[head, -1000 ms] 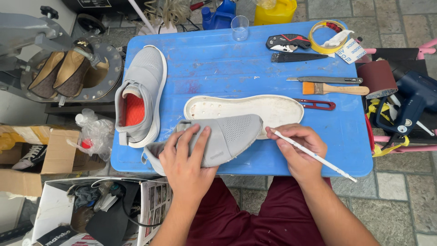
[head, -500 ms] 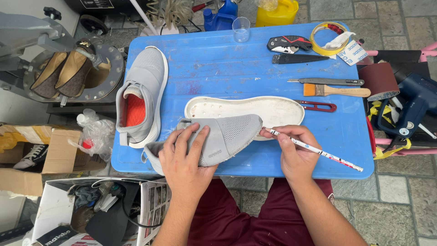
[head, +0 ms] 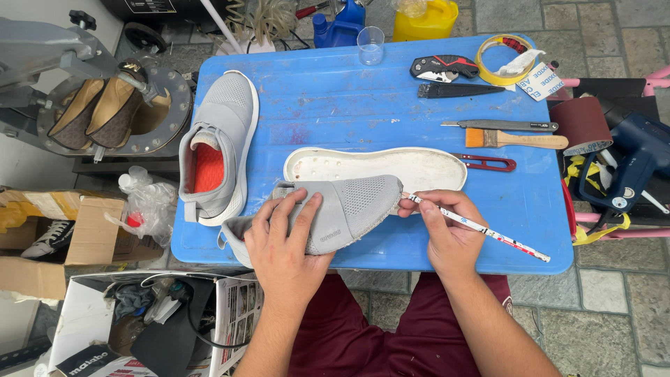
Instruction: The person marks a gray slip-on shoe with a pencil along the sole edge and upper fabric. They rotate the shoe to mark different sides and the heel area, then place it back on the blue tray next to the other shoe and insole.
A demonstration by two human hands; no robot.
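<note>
Surface: blue plastic table [head: 335, 105] stood on a tiled floor, its near edge against the person's lap.
Left margin: cardboard boxes [head: 49, 244] and a round metal press [head: 112, 112] holding two brown shoes crowded the floor beside the table's left edge.
Whole shoe: one grey slip-on shoe [head: 216, 143] with an orange lining lay along the left edge, well apart from the hands.
Left hand [head: 283, 241]: fingers spread flat over the grey shoe upper [head: 349, 206], pressing it down at the near edge.
Sole: one white sole [head: 391, 167] lay mid-table, just behind the upper and touching it.
Right hand [head: 447, 234]: closed in a pinch on a thin white marking pencil [head: 481, 227], its tip at the upper's toe.
Open room: bare blue stretch between shoe, sole and the far edge.
Right side: one paintbrush [head: 516, 139], one tape roll [head: 499, 59], one clear cup [head: 370, 45].
</note>
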